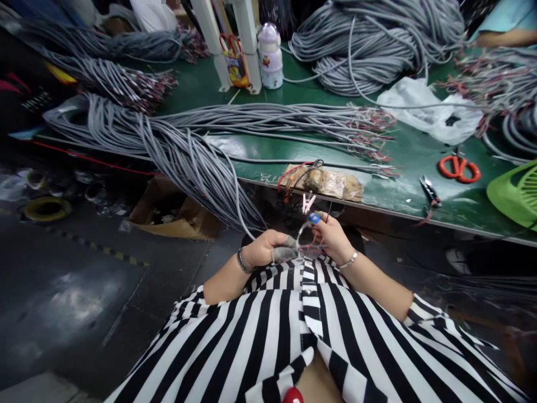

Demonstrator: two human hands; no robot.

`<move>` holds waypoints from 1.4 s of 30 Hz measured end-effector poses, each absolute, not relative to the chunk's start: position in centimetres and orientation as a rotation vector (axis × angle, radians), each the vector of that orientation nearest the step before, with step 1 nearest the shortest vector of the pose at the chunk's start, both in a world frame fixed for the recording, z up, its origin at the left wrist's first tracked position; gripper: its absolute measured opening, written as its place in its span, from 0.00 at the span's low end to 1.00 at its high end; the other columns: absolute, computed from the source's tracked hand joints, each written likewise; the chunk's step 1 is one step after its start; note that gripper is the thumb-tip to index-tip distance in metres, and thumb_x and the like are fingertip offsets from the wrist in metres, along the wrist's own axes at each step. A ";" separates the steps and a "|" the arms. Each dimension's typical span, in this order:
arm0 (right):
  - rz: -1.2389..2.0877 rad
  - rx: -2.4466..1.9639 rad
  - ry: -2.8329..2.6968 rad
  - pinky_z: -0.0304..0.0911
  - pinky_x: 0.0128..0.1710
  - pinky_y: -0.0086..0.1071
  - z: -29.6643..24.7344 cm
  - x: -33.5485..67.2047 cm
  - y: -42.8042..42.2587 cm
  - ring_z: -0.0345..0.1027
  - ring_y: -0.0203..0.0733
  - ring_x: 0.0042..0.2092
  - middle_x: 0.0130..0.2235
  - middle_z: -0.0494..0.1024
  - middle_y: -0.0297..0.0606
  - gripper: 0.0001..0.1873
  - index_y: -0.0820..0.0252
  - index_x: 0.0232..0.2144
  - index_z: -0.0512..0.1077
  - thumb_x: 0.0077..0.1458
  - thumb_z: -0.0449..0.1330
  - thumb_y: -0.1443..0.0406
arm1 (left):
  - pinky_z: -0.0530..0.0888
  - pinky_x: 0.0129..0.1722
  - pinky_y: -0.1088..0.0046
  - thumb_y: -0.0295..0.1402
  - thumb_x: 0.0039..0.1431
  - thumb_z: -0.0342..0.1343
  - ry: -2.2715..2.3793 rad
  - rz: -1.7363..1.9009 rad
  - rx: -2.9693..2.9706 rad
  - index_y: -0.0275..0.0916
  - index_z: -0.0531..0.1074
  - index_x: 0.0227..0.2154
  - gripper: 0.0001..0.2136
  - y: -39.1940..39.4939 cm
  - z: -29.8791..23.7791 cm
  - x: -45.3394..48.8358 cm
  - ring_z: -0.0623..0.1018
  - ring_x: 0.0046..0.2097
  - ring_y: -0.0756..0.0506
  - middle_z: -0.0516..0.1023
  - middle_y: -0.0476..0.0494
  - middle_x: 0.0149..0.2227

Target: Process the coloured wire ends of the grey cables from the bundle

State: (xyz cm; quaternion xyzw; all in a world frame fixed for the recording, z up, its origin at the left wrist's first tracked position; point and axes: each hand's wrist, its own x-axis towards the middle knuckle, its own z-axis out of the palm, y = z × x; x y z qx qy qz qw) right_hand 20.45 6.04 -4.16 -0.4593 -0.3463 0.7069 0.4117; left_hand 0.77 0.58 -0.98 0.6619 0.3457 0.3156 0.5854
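Observation:
My left hand (272, 248) is closed around the end of a grey cable (239, 201), in front of my striped shirt. Thin red and pale wires (312, 246) fan out from that cable end toward the right. My right hand (329, 232), with blue tape on a finger, pinches a whitish strand (302, 228) that curves up from the cable end. Just beyond the hands, a pink clothespin (308, 202) stands at the table edge, beside a taped wooden block (331, 182) with red and black leads on it.
Long bundles of grey cable (251, 117) lie across the green table (268, 150), one hanging over its front edge. Orange-handled scissors (459, 169), small cutters (430, 190) and a green basket (514, 196) are at the right. A bottle (271, 56) stands behind. Below left is a cardboard box (172, 210).

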 end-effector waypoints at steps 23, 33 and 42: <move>0.046 -1.069 -2.481 0.53 0.36 0.39 1.4 23.3 5.1 0.61 0.44 0.35 0.35 0.76 0.43 0.16 0.59 0.29 0.76 0.62 0.55 0.57 | 0.59 0.26 0.72 0.34 0.59 0.51 1.635 0.700 2.350 0.39 0.67 0.20 0.13 -1.5 0.1 0.6 0.69 0.23 0.50 0.72 0.48 0.20; 0.191 -1.016 -2.447 0.52 0.35 0.38 0.5 23.2 5.7 0.60 0.42 0.33 0.34 0.75 0.41 0.18 0.59 0.24 0.73 0.61 0.56 0.56 | 0.58 0.25 0.73 0.35 0.61 0.51 1.605 0.728 2.305 0.39 0.67 0.19 0.15 -1.4 0.3 0.6 0.69 0.23 0.50 0.71 0.48 0.20; 0.287 -0.982 -2.434 0.52 0.34 0.37 0.1 23.3 6.2 0.61 0.41 0.33 0.32 0.74 0.41 0.18 0.59 0.23 0.71 0.61 0.56 0.57 | 0.60 0.26 0.73 0.36 0.62 0.51 1.560 0.757 2.276 0.39 0.70 0.22 0.13 -1.3 -0.1 0.5 0.71 0.24 0.50 0.74 0.48 0.21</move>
